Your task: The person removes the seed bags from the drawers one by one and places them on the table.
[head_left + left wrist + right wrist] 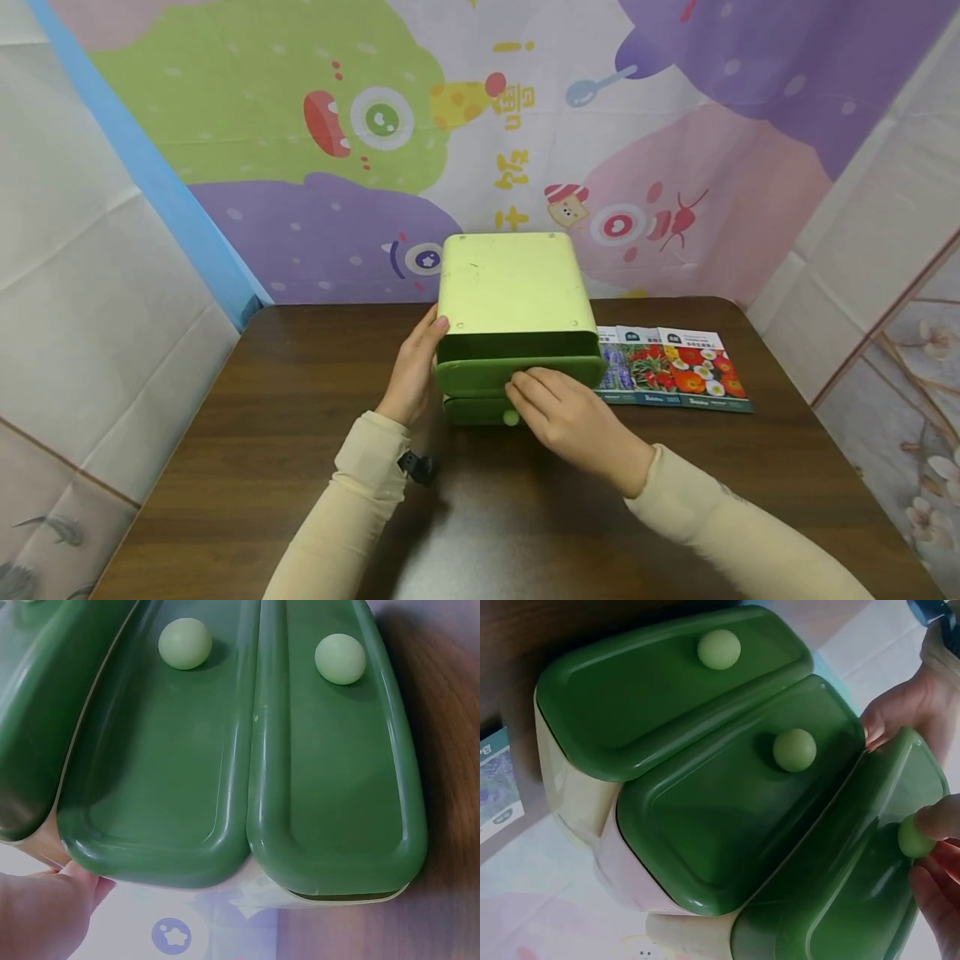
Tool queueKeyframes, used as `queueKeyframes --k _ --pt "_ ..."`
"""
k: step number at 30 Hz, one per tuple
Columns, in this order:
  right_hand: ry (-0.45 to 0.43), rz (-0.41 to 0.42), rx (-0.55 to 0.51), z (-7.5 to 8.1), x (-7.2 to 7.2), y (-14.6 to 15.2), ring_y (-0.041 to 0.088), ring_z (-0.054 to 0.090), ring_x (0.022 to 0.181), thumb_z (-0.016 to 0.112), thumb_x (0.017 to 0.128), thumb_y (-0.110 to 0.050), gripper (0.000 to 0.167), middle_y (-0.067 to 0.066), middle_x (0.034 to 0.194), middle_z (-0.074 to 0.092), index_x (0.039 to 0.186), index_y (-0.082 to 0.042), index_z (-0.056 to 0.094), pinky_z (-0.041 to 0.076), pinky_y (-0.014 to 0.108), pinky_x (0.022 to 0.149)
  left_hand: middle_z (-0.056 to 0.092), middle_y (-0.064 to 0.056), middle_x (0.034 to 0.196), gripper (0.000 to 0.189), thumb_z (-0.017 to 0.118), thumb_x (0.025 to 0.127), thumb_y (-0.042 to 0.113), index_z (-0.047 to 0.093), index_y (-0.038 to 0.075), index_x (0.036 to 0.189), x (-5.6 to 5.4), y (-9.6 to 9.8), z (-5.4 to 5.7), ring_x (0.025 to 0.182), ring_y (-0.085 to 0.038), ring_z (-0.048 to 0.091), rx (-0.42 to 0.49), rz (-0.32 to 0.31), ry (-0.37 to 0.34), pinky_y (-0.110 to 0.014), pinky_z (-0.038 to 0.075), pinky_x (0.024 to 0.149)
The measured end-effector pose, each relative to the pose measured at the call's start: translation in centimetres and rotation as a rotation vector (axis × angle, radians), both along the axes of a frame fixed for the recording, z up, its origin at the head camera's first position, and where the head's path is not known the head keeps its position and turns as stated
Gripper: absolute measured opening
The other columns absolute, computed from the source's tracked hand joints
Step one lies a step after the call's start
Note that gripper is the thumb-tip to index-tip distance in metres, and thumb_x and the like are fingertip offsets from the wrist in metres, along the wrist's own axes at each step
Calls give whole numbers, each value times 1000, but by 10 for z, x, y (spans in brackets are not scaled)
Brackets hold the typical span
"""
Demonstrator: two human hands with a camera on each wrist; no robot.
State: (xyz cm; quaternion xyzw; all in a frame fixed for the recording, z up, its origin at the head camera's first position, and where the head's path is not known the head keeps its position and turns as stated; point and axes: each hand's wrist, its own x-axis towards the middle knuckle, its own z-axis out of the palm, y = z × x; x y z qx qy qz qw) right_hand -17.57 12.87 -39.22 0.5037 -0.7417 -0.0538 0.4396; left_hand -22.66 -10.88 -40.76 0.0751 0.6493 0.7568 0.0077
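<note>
A small chest of drawers with a pale yellow-green top (513, 279) stands on the table in the head view. Its dark green top drawer (476, 379) is pulled partway out, leaving a gap beneath the casing. With thumb and fingers my right hand (570, 421) pinches that drawer's round light-green knob (913, 840), which the right wrist view shows best. My left hand (412, 367) rests against the chest's left side, thumb near the upper front corner. Below, the middle drawer (735, 802) and bottom drawer (667, 697) have knobs too; both sit in or nearly in. The top drawer's inside is hidden.
Several flower-picture packets (693, 371) lie overlapping on the brown wooden table (300, 433), right of the chest. Behind hangs a cartoon-printed cloth (262, 125). Pale panels (90, 250) flank the table. A small black device (417, 468) is strapped to the left wrist.
</note>
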Motion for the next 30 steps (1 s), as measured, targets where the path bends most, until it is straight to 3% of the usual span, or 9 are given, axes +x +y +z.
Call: queueKeyframes --k 12,19,24,30 --pt "-49 -34 -44 -2 -18 -4 26 64 100 38 105 -1 33 15 110 68 113 3 70 55 33 92 21 0 162 66 47 102 44 23 17 157 -1 1 -1 149 -16 20 30 -18 -4 -42 22 122" --pt "-70 -39 -65 -3 -24 -6 27 63 102 41 104 1 30 16 111 68 113 4 69 54 33 93 23 -2 161 65 47 102 42 23 16 157 -1 2 -2 145 -17 31 71 -21 -9 -42 30 118" --pt "-82 -50 -65 -3 -28 -7 27 62 103 41 103 2 30 16 112 67 113 4 69 54 34 94 24 -4 161 66 47 102 41 22 14 157 -1 3 -1 144 -17 33 90 -26 -6 -42 29 119" --pt "-91 -41 -72 -3 -29 -8 27 62 103 57 95 4 22 16 111 67 114 4 69 54 34 93 24 -3 161 66 46 102 42 21 15 157 0 2 -1 144 -18 33 93 -33 -7 -41 27 120"
